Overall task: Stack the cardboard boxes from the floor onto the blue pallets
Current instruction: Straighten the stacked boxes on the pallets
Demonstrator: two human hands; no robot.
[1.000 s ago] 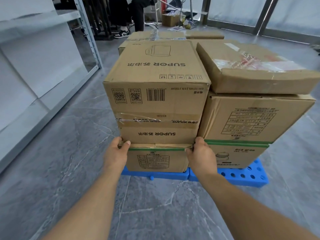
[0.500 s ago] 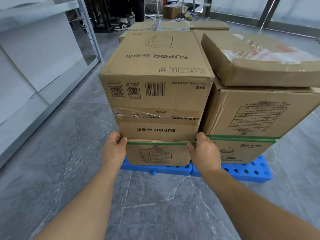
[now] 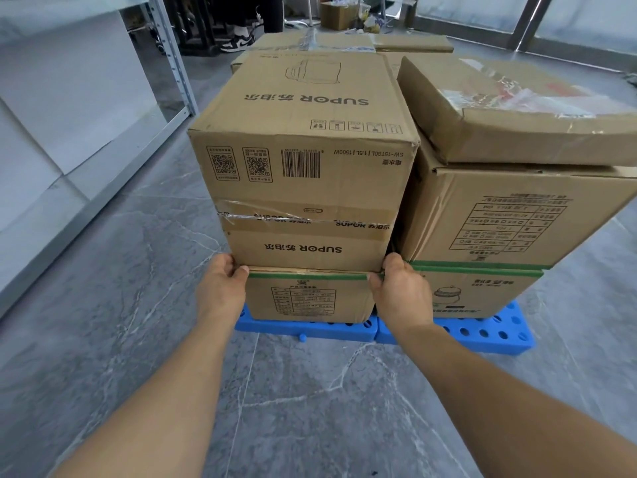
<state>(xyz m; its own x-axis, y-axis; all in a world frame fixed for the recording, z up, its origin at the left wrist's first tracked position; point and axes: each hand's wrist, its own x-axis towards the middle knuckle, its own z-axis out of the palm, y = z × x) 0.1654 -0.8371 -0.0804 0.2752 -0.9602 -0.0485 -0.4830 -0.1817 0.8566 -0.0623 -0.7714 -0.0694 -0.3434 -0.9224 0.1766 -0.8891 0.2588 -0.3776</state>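
Here, in the head view, both hands are seen at the lower corners of the SUPOR box point(image 3: 303, 188), the top carton of the left stack. The left hand point(image 3: 220, 291) is wrapped around the lower left corner, its thumb laid along the seam above the green-edged box point(image 3: 310, 298). The right hand point(image 3: 401, 298) is curled around the lower right corner in the same way, fingers tucked into the gap beside the neighbouring stack point(image 3: 510, 222). Both stacks are carried by the blue pallets point(image 3: 482, 334), which are set on the grey marbled floor point(image 3: 103, 305). A flat taped box point(image 3: 517, 112) is laid on top of the right stack.
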